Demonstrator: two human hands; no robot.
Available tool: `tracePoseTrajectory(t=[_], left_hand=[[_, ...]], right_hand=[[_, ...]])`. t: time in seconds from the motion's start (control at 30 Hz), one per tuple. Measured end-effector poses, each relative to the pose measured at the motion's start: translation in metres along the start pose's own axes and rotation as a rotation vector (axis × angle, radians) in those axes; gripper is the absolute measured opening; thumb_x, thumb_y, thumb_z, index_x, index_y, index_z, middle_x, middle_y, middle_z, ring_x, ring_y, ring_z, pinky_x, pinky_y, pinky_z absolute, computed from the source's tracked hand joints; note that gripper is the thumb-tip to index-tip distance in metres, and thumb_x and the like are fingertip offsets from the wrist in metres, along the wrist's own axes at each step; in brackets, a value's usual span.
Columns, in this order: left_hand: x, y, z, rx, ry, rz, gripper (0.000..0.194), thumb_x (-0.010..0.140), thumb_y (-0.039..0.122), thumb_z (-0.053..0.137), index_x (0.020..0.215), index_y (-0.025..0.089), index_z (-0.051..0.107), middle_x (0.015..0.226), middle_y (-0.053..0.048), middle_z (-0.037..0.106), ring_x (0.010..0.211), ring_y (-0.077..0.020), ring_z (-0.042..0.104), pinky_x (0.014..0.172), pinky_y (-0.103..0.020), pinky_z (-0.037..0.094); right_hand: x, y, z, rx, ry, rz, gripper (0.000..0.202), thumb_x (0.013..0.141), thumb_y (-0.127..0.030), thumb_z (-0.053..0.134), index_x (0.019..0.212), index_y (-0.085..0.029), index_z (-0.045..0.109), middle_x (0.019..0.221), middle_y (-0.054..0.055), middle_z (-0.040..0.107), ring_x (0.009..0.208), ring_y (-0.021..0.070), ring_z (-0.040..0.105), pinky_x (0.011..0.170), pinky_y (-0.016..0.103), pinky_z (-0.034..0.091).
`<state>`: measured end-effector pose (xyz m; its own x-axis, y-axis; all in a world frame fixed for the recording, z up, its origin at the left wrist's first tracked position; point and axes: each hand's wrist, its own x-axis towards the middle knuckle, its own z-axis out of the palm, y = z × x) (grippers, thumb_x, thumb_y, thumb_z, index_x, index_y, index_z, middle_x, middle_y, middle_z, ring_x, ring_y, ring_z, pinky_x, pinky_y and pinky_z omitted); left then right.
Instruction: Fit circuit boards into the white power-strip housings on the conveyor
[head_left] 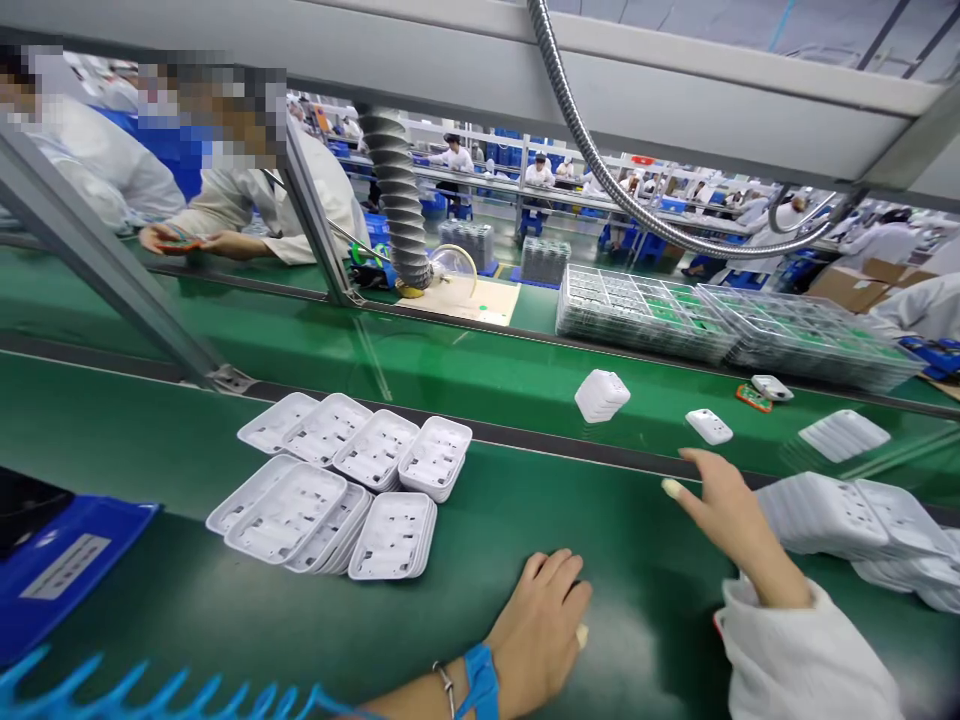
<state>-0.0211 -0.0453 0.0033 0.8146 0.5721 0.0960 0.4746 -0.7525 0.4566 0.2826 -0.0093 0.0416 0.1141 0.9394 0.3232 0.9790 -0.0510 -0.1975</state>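
Observation:
My left hand (544,630), with a blue wrist strap (481,682), rests on the green worktop, its fingers loosely bent and nothing visible in them. My right hand (724,505) reaches toward the belt edge, thumb and forefinger apart, holding nothing. Beyond its fingertips, a single white plastic cover (709,427) lies on the belt. Stacks of white covers (825,512) stand right of this hand, close to the sleeve. To the left of my left hand are several stacks of shallow white plastic shells (394,535), open side up. A yellowish finger cot covers each thumb.
The green belt (502,375) carries a white stack (602,396), another white stack (844,436) and an orange-edged circuit board (754,398). Clear trays (645,310) stand behind it. A blue folder (71,575) and coiled blue cord (150,700) lie left. A co-worker (292,195) sits opposite.

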Motion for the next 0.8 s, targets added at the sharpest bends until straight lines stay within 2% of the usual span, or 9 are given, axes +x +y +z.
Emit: tracePoseTrajectory(t=[0.1, 0.2, 0.27, 0.4, 0.5, 0.57, 0.67, 0.73, 0.8], left_hand=[[0.0, 0.0, 0.002, 0.001, 0.012, -0.01, 0.03, 0.084, 0.026, 0.047, 0.113, 0.017, 0.048, 0.129, -0.011, 0.044, 0.123, -0.0282, 0.036, 0.1, -0.047, 0.029], [0.0, -0.004, 0.007, 0.002, 0.028, -0.002, 0.033, 0.082, 0.025, 0.049, 0.114, 0.017, 0.047, 0.13, -0.011, 0.044, 0.123, -0.0279, 0.036, 0.101, -0.047, 0.028], [0.0, -0.008, 0.012, -0.003, 0.043, 0.013, 0.036, 0.081, 0.025, 0.051, 0.115, 0.017, 0.047, 0.13, -0.011, 0.044, 0.122, -0.0276, 0.036, 0.1, -0.046, 0.029], [0.003, -0.016, 0.021, -0.036, 0.065, 0.014, 0.036, 0.078, 0.023, 0.054, 0.112, 0.018, 0.048, 0.127, -0.009, 0.047, 0.119, -0.0259, 0.039, 0.099, -0.044, 0.031], [0.005, -0.018, 0.024, -0.045, 0.071, 0.009, 0.032, 0.078, 0.022, 0.053, 0.109, 0.018, 0.05, 0.124, -0.009, 0.049, 0.118, -0.0259, 0.04, 0.097, -0.044, 0.033], [0.005, -0.019, 0.024, -0.052, 0.067, 0.014, 0.033, 0.078, 0.022, 0.053, 0.11, 0.018, 0.05, 0.124, -0.009, 0.049, 0.118, -0.026, 0.04, 0.098, -0.044, 0.033], [0.003, -0.02, 0.021, -0.061, 0.074, 0.025, 0.043, 0.076, 0.02, 0.054, 0.118, 0.019, 0.046, 0.128, -0.009, 0.047, 0.119, -0.0256, 0.04, 0.099, -0.043, 0.033], [0.001, -0.019, 0.016, -0.021, 0.155, -0.012, 0.058, 0.073, 0.013, 0.051, 0.129, 0.017, 0.037, 0.136, -0.011, 0.04, 0.124, -0.0273, 0.035, 0.101, -0.044, 0.032], [-0.001, -0.017, 0.007, 0.059, 0.302, -0.089, 0.07, 0.071, 0.005, 0.047, 0.137, 0.016, 0.026, 0.144, -0.013, 0.028, 0.132, -0.03, 0.024, 0.104, -0.048, 0.028]], right_hand=[[0.057, -0.035, 0.025, 0.08, 0.054, -0.041, 0.064, 0.075, -0.048, 0.053, 0.127, -0.013, 0.039, 0.127, 0.017, 0.047, 0.119, 0.0302, 0.041, 0.096, 0.044, 0.035], [0.11, -0.054, 0.055, 0.111, 0.093, 0.056, 0.078, 0.068, -0.045, 0.061, 0.132, -0.011, 0.032, 0.13, 0.02, 0.04, 0.121, 0.0329, 0.035, 0.096, 0.047, 0.032], [0.134, -0.063, 0.074, 0.137, 0.096, 0.15, 0.083, 0.065, -0.044, 0.063, 0.134, -0.011, 0.03, 0.13, 0.02, 0.037, 0.119, 0.0346, 0.036, 0.094, 0.048, 0.033], [0.148, -0.081, 0.102, 0.209, 0.095, 0.252, 0.08, 0.064, -0.041, 0.063, 0.133, -0.017, 0.03, 0.127, 0.018, 0.036, 0.107, 0.0319, 0.046, 0.087, 0.044, 0.038], [0.148, -0.096, 0.112, 0.252, 0.13, 0.274, 0.072, 0.065, -0.036, 0.061, 0.13, -0.019, 0.034, 0.123, 0.015, 0.038, 0.101, 0.0282, 0.05, 0.086, 0.041, 0.04], [0.151, -0.103, 0.11, 0.282, 0.137, 0.287, 0.07, 0.064, -0.033, 0.061, 0.128, -0.02, 0.036, 0.122, 0.014, 0.04, 0.101, 0.0274, 0.05, 0.087, 0.041, 0.04], [0.151, -0.109, 0.088, 0.352, 0.137, 0.277, 0.07, 0.062, -0.033, 0.062, 0.127, -0.021, 0.038, 0.121, 0.012, 0.043, 0.103, 0.0264, 0.049, 0.088, 0.039, 0.04], [0.138, -0.11, 0.066, 0.401, 0.108, 0.223, 0.07, 0.061, -0.034, 0.064, 0.126, -0.022, 0.039, 0.119, 0.01, 0.047, 0.105, 0.0256, 0.049, 0.088, 0.039, 0.04], [0.107, -0.111, 0.041, 0.47, -0.015, 0.143, 0.072, 0.058, -0.034, 0.068, 0.124, -0.023, 0.041, 0.116, 0.008, 0.051, 0.102, 0.0247, 0.051, 0.088, 0.038, 0.041]])
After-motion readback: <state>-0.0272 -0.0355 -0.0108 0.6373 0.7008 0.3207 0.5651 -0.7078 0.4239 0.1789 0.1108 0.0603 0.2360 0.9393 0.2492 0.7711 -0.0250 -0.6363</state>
